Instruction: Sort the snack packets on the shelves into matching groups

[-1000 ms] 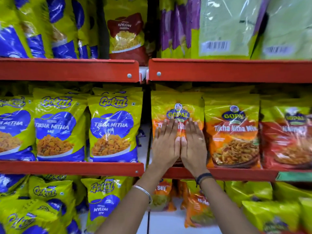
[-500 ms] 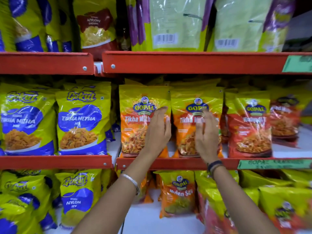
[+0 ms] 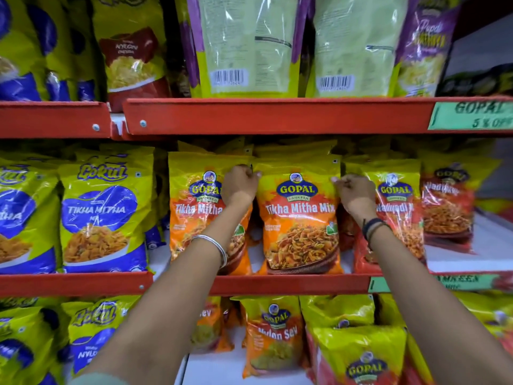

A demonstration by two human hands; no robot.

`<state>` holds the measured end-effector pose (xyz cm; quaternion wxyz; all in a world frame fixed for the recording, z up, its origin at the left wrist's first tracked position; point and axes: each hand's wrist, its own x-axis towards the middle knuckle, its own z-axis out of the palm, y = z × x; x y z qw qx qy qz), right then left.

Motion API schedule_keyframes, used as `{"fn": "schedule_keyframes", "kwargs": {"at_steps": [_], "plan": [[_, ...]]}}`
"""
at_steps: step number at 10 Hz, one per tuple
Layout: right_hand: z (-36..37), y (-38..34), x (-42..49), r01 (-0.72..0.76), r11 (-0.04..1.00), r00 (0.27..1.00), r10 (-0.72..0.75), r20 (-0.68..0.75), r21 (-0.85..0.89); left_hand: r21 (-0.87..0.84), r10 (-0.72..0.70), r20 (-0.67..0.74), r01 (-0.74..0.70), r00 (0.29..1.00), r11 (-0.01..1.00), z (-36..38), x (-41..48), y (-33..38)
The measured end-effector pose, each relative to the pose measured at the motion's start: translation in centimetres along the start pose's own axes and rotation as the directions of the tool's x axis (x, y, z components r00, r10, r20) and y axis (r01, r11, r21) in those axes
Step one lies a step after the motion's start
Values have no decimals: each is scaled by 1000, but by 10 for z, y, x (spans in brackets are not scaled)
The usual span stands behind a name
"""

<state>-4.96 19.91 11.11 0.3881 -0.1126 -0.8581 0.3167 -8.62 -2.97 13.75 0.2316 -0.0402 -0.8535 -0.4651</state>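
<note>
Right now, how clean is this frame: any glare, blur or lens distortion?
Head view: sharp at centre, where the middle packet reads clearly between the left hand and right hand; glare streaks the upper packets; edges are smeared, blurring the green label; the red shelf rail bows slightly from the wide-angle lens.

The left hand (image 3: pixel 240 184) hides part of a Tikha Mitha packet's (image 3: pixel 194 207) name.
</note>
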Motion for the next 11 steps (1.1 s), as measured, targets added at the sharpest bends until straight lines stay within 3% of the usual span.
{"fn": "schedule_keyframes", "kwargs": {"at_steps": [2, 3, 4, 5, 6, 10, 11], "plan": [[-3, 0, -7, -1, 999, 1000, 1, -7, -54, 12, 72, -45, -71, 996, 997, 8, -2, -6], [-3, 0, -28, 78, 997, 987, -77, -140, 4, -1, 301, -164, -305, 940, 952, 7, -26, -18], [8, -5, -74, 241, 970, 956, -233, -177, 22, 153, 581, -65, -568, 811, 809, 22, -73, -31], [32, 0, -111, 434, 899, 895, -437, -91, -52, 256, 664, 100, -664, 741, 703, 50, -105, -49], [49, 16, -121, 417, 898, 908, -417, 28, -142, 315, 625, 153, -637, 766, 704, 66, -112, -67], [38, 5, -133, 347, 902, 938, -334, 94, -258, 346, 600, 211, -633, 771, 692, 46, -117, -63], [17, -35, -143, 417, 897, 901, -429, -60, -151, 261, 671, 74, -664, 738, 701, 5, -121, -54]]}}
